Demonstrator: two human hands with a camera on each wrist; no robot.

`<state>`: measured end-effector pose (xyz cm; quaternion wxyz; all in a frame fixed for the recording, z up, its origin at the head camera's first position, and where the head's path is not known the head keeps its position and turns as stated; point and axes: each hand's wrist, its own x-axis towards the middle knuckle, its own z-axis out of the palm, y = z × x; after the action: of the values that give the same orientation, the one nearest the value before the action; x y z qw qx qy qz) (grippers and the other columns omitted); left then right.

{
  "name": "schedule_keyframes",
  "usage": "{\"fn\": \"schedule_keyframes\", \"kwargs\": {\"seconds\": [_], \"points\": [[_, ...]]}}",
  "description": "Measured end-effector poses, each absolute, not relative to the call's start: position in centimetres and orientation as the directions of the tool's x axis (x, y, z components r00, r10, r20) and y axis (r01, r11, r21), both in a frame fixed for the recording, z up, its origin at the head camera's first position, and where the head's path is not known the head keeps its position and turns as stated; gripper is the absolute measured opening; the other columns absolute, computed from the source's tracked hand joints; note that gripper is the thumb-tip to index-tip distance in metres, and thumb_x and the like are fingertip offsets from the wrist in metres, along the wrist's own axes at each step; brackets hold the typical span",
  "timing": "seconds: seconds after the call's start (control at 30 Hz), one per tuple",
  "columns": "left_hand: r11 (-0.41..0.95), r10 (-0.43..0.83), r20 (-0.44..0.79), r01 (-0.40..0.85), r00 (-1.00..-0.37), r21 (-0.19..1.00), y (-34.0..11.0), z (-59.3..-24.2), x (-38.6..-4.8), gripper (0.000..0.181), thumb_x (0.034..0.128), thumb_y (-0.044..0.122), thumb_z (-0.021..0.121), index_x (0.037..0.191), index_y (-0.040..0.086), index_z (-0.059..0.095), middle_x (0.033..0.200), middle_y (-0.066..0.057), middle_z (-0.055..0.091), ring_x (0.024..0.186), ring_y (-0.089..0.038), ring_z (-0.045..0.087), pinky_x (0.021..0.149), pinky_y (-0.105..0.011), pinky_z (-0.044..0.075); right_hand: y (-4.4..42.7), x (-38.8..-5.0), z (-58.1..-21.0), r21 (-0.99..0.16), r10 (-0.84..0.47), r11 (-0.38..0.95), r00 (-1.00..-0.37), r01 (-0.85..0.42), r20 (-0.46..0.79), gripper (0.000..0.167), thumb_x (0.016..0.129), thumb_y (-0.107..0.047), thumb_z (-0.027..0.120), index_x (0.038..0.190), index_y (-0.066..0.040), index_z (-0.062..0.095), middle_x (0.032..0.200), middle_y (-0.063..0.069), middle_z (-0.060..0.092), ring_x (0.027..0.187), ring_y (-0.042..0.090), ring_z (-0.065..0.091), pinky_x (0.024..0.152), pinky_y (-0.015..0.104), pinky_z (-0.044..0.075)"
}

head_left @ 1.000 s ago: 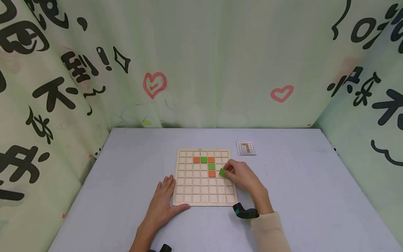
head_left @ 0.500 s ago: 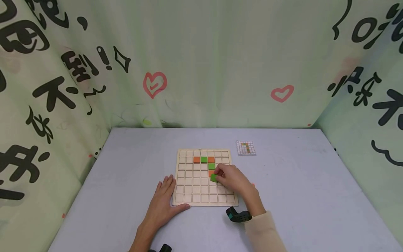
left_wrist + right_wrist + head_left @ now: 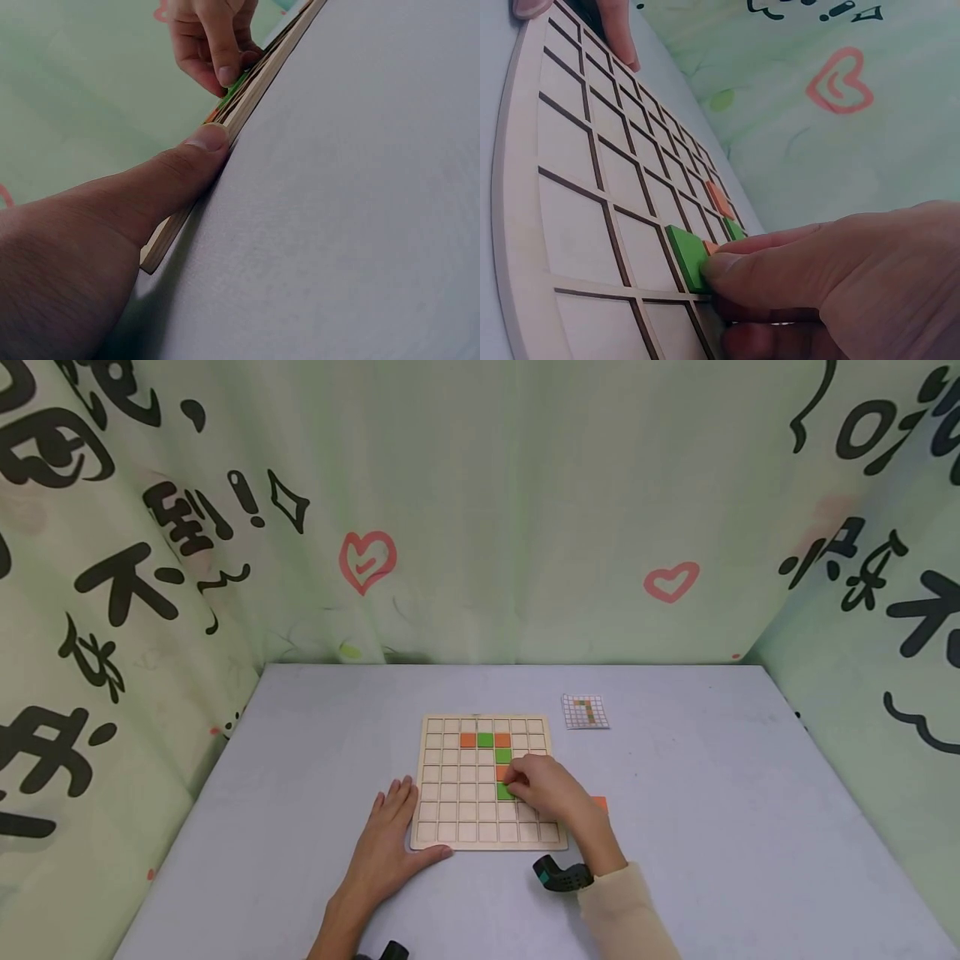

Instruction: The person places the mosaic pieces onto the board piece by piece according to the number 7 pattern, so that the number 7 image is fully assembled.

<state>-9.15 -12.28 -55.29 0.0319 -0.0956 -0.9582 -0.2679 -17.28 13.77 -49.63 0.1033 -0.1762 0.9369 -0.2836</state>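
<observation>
A square wooden grid board (image 3: 457,833) lies on the table. In its upper part, orange and green square tiles form a row that turns downward into a column. My right hand (image 3: 553,789) pinches a green tile (image 3: 686,255) at the column's lower end, with the thumb on its near corner; the tile sits in or just over its cell, below an orange tile (image 3: 501,772). My left hand (image 3: 386,843) lies spread at the board's left side. Its thumb (image 3: 180,165) presses the board's front edge, and the straight fingers rest along the left edge.
A small pattern card (image 3: 586,712) with a coloured grid lies behind the board on the right. An orange piece (image 3: 601,803) shows partly behind the right forearm. A printed curtain (image 3: 450,510) surrounds the white table (image 3: 712,793).
My right hand has moved left over the board with the green tile, lowering it to the cell under the lowest orange tile. An orange piece now shows beside the forearm. The left hand stays still.
</observation>
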Motion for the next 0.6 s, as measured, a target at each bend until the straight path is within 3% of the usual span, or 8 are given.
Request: {"fn": "schedule_keyframes", "kwargs": {"seconds": [0.6], "points": [[0.835,0.162,0.103,0.192,-0.981,0.516,-12.23,-55.26,-9.15,0.107,0.0743,0.065,0.076,0.151,-0.001,0.041,0.161,-0.017,0.035,0.153,-0.035,0.028,0.127,-0.051,0.023,13.53,-17.20,-49.55,-0.544,-0.339,0.807,-0.934,-0.228,-0.111,0.005,0.092,-0.013,0.072,0.087,-0.013,0.069,0.077,-0.005,0.063,0.070,0.011,0.051,0.065,0.026,0.047]]}}
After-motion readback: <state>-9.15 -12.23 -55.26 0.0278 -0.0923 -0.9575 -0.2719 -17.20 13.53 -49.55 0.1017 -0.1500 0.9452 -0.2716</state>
